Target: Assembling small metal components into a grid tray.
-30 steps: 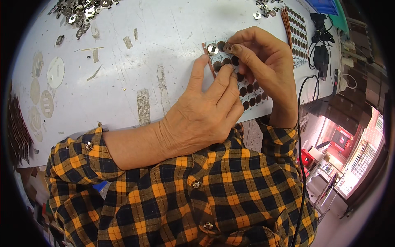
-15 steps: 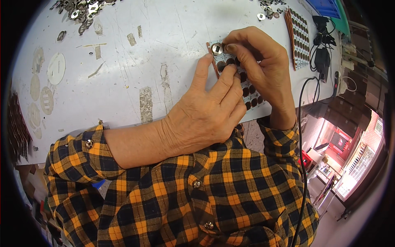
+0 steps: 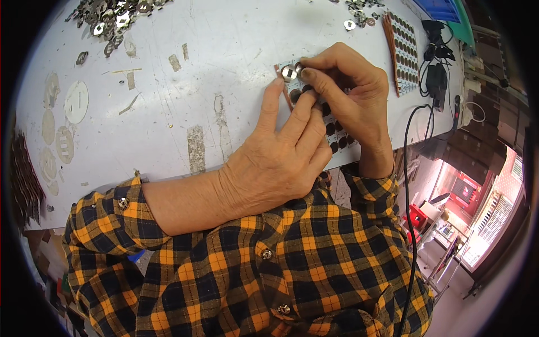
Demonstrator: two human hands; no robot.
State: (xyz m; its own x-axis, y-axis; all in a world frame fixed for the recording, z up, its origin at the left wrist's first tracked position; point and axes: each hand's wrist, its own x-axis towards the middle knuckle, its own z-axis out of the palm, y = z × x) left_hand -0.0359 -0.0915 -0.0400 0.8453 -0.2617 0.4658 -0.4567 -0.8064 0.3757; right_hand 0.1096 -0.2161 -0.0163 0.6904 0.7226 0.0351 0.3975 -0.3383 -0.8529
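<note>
Under both my hands lies a panel [image 3: 339, 126] with rows of dark round spots and a reddish-brown left edge. My left hand [image 3: 286, 146] rests over it palm down, fingers stretched and apart. Its index fingertip touches the panel's upper left edge, beside a shiny round metal disc [image 3: 288, 73] with a dark rectangle in its middle. My right hand [image 3: 356, 92] is closed in a pinch at the panel's upper edge. Between its thumb and index finger is a small round metal piece [image 3: 299, 68], partly hidden by the fingertips. Much of the panel is covered by my hands.
Loose metal discs [image 3: 115, 19] are heaped at the far left, with a smaller pile [image 3: 364, 11] at the far middle. A stack of similar panels [image 3: 405, 53] stands at right, near a black adapter [image 3: 435, 81] and cables. Dark strips [image 3: 27, 174] lie at the left edge.
Both hands and the panel appear slightly further left in the picture, as do the piles on the table. The right hand's pinch stays beside the shiny disc.
</note>
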